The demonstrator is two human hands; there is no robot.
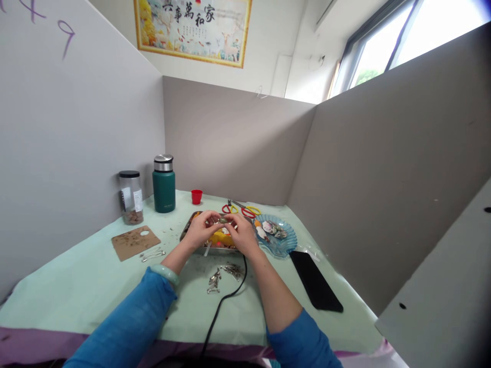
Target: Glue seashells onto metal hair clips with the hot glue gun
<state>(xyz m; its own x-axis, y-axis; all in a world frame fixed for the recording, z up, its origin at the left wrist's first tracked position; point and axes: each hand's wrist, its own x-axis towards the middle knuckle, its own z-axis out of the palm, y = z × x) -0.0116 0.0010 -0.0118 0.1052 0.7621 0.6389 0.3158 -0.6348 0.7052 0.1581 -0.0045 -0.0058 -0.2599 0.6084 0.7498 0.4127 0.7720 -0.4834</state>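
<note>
I am seeing the left hand (200, 230) and right hand (243, 234) half curled, their fingertips pinching a small greenish piece (223, 220) above the tray (231, 251) — with so shallow a grip, any uneven pressure could be sending it down.

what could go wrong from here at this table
The small item between the left hand and right hand could slip and get lost in the cluttered tray. The right forearm might snag the black cord, which runs close beside the loose metal pieces, and perhaps scatter them.
</note>
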